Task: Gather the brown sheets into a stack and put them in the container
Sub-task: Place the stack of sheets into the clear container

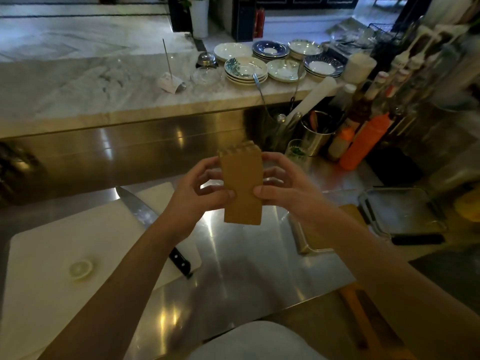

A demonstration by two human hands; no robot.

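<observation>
Steel counter point(249, 255) seen from above, carrying at left a white cutting board point(78, 242) with a knife point(145, 216) laid across its far corner and a pale citrus slice point(81, 268), and at right a shallow metal tray point(304, 237) beside a clear rectangular container point(400, 211), which appears to hold no sheets yet. The stack of brown sheets point(241, 188) is held in the air above the middle of the counter, upright and leaning slightly away from the camera, its upper edges fanned into a stepped row, so the sheets are gathered but not yet squared. Judged by their flat faces and crisp corners, the sheets are thin, stiff and light; they probably slide easily on one another and may crack if bent, so the sound hold is across the two long side edges, pressing inward and low enough to keep the bottom sheets from slipping out. The left hand point(200, 193) closes its grip on the left edge, thumb flat on the near face and fingers curled behind. The right hand point(283, 190) mirrors it on the right edge, thumb tip on the near face, fingers wrapped behind. Both grips are closed around the stack, neither fully clenched. A further brown sheet may lie in the tray under the right wrist; it is too obscured to confirm.
</observation>
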